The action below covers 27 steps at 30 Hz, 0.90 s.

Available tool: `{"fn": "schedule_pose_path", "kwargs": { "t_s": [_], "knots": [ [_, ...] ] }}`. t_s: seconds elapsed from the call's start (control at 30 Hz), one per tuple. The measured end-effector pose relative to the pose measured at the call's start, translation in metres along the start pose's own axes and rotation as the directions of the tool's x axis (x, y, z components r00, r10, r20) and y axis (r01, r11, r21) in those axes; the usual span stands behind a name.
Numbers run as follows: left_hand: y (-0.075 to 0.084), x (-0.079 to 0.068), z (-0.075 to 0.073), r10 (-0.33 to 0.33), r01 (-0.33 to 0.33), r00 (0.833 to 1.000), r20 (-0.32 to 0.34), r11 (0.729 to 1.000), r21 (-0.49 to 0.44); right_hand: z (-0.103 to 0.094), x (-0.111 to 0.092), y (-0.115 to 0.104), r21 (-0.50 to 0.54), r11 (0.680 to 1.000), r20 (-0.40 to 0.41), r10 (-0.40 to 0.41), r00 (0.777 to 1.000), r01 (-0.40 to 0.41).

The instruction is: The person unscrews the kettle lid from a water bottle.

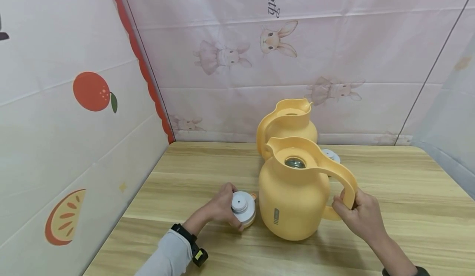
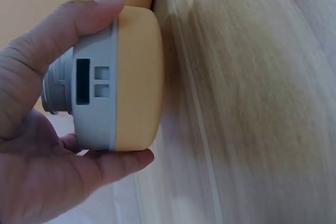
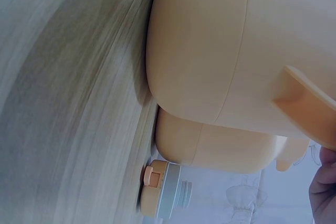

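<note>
In the head view a yellow thermos jug [image 1: 293,201] stands on the table with its mouth uncovered. My right hand [image 1: 363,214] grips its handle [image 1: 350,181]; in the right wrist view only part of that hand [image 3: 324,184] shows at the edge. Left of the jug, my left hand [image 1: 224,208] holds a white-and-yellow jug lid [image 1: 245,206] with its white threaded side up. The left wrist view shows thumb and fingers pinching the lid [image 2: 139,77] across its sides, its yellow top towards the table. Whether it touches the wood I cannot tell.
A second yellow thermos jug [image 1: 293,127], also uncovered, stands directly behind the first. Another lid [image 1: 331,155] lies at the back right, partly hidden; the right wrist view shows this lid [image 3: 160,190] too. Printed cloth walls [image 1: 237,111] border the wooden table [image 1: 408,185].
</note>
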<state>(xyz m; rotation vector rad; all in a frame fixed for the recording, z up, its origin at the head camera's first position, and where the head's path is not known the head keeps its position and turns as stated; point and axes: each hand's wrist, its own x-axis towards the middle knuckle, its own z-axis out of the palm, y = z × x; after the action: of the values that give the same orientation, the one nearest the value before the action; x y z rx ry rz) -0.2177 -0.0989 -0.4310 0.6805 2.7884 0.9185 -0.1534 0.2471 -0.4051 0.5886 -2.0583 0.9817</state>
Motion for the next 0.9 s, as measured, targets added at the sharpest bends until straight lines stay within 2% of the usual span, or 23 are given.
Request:
{"fn": "schedule_pose_path", "kwargs": {
  "t_s": [0.4,0.9],
  "knots": [
    [-0.0048,-0.0011,0.0049,0.012,-0.012,0.999,0.039,1.000,0.011,0.0007,-0.0010,-0.0042,0.003,1.000,-0.001,0.002,1.000,-0.002],
    [-0.0039,-0.0029,0.0036,-0.029,0.029,0.997,0.076,1.000,-0.001,0.0013,-0.0012,-0.0041,0.025,1.000,-0.006,0.005,1.000,-0.005]
  ]
}}
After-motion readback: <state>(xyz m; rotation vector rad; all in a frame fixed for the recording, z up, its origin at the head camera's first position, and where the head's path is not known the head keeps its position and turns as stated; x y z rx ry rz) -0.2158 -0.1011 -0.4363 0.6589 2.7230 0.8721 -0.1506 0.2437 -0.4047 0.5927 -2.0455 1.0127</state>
